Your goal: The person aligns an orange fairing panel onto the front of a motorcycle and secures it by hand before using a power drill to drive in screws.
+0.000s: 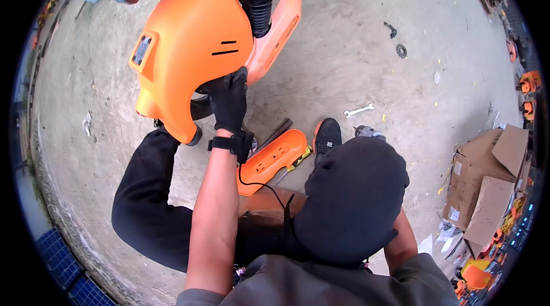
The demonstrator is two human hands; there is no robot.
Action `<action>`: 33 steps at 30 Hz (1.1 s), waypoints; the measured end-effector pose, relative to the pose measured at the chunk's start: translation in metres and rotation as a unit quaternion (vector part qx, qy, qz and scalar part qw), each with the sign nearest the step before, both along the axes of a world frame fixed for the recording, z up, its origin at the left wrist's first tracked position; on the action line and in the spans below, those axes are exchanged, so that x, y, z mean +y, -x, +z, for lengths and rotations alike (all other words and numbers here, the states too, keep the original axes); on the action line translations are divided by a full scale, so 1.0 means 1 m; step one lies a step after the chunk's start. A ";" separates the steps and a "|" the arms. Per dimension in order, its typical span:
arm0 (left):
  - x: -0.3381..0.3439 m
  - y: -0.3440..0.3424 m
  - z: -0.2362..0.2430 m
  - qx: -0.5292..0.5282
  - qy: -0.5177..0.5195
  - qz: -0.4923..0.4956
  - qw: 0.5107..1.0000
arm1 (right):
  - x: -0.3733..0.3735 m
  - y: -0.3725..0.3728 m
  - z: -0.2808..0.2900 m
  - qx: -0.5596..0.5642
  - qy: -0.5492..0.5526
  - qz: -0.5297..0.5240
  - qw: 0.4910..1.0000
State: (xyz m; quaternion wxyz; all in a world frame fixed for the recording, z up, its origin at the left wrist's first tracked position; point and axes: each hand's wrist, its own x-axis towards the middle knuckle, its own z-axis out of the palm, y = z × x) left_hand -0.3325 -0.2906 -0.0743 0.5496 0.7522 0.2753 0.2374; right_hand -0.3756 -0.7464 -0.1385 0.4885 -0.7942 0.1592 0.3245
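My left hand (230, 102), in a black glove, reaches up to the lower edge of a large glossy orange fender (189, 36). Its fingers are curled at that edge, partly hidden against the dark space under the arch. Beside them is a paler orange side panel (278, 36), and a black coil-spring shock absorber (261, 2) rises above it. Part of a black tyre (200, 108) shows under the fender. My right forearm (401, 243) passes behind my raised knee, which hides the right hand. A strap with a black device and cable is around my left wrist.
Between my legs lie an orange slotted cover (275, 160), a yellow-handled screwdriver (299, 158) and a dark bar (275, 136). A wrench (359, 110) rests beyond my shoe; a grey tool-like object (368, 132) shows by my knee. An open cardboard box (475, 177) stands right.
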 end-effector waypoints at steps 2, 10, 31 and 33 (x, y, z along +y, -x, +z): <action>-0.004 -0.001 0.004 0.005 0.041 0.005 0.999 | -0.005 0.028 0.005 0.018 0.020 0.003 1.000; 0.000 0.000 -0.010 -0.037 -0.128 0.021 0.991 | 0.044 0.064 0.085 0.036 -0.023 0.041 0.998; -0.034 0.135 -0.103 0.596 -0.136 -0.341 0.714 | 0.116 0.023 0.218 -0.137 0.053 0.306 0.941; -0.033 0.147 -0.116 0.582 -0.155 -0.336 0.724 | 0.107 0.023 0.197 -0.113 0.059 0.291 0.948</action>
